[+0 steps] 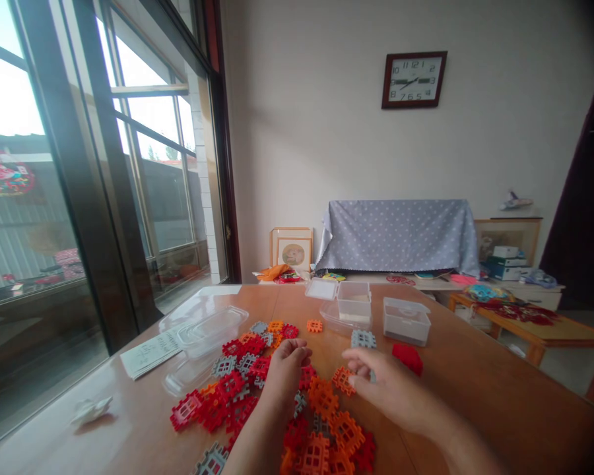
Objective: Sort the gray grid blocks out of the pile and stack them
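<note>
My left hand (288,363) hovers over a heap of plastic interlocking window blocks, its fingers curled together; whether something small is inside is hidden. Red blocks (230,382) and grey blocks (224,366) lie left of it. Orange blocks (323,398) are spread between and below my hands. My right hand (376,376) has its thumb and forefinger apart, with the fingers loosely bent. Beside its fingertips is a single orange block (344,380). A greyish bit shows in the gap behind the thumb. Just beyond that hand lies a grey block (363,339).
Clear plastic boxes (406,323) and an open-lidded box (354,303) stand at the table's far side. A red piece (407,358) lies right. Clear lids (208,330), a written paper (151,353) and crumpled white tissue (92,410) are left, near the window.
</note>
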Demonstrator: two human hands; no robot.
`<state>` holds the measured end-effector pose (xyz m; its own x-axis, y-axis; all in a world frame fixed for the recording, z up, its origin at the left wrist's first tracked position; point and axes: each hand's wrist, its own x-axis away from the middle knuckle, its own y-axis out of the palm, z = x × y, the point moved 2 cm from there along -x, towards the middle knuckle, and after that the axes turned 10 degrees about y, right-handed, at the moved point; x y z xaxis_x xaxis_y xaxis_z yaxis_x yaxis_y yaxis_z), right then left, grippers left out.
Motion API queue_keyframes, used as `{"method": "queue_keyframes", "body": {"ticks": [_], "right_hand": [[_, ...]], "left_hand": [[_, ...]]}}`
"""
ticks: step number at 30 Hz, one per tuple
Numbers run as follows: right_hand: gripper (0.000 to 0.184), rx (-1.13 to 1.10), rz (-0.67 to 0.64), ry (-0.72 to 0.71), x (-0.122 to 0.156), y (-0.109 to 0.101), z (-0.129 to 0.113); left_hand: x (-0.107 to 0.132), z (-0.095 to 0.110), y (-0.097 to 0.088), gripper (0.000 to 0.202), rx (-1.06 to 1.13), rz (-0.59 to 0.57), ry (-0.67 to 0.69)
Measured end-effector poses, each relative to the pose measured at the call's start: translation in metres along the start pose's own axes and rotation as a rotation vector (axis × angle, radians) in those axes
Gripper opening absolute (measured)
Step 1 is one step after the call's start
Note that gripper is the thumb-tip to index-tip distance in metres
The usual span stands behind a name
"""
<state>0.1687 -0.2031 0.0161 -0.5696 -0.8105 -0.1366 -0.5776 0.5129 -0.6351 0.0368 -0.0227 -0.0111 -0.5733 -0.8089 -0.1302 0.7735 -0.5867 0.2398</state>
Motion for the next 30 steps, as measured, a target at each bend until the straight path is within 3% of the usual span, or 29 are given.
{"method": "queue_keyframes", "body": {"ticks": [4, 8, 11, 15, 22, 30], "right_hand": [[0.044, 0.145, -0.138, -0.020, 0.023, 0.018, -0.013], [0.079, 0.289, -0.216, -0.041, 0.031, 0.024, -0.012], [0.092, 0.336, -0.288, -0.024, 0.033, 0.031, -0.011], [0.086, 0.306, -0.297, -0.036, 0.032, 0.042, -0.007], [0.049, 0.382, -0.218, -0.067, 0.026, 0.044, -0.017], [0.041, 0.385, -0.115, -0.097, 0.022, 0.048, -0.024]], "left_hand": [[-0.006, -0.002, -0.005, 0.021, -0.128, -0.003, 0.076], [-0.010, -0.003, -0.009, 0.016, -0.199, 0.018, 0.088], [-0.014, -0.002, -0.015, 0.017, -0.235, 0.045, 0.096], [-0.016, 0.002, -0.022, 0.020, -0.269, 0.050, 0.083], [-0.019, -0.001, -0.021, 0.017, -0.393, -0.005, 0.061], [-0.015, 0.003, -0.029, 0.013, -0.776, -0.054, 0.154]]}}
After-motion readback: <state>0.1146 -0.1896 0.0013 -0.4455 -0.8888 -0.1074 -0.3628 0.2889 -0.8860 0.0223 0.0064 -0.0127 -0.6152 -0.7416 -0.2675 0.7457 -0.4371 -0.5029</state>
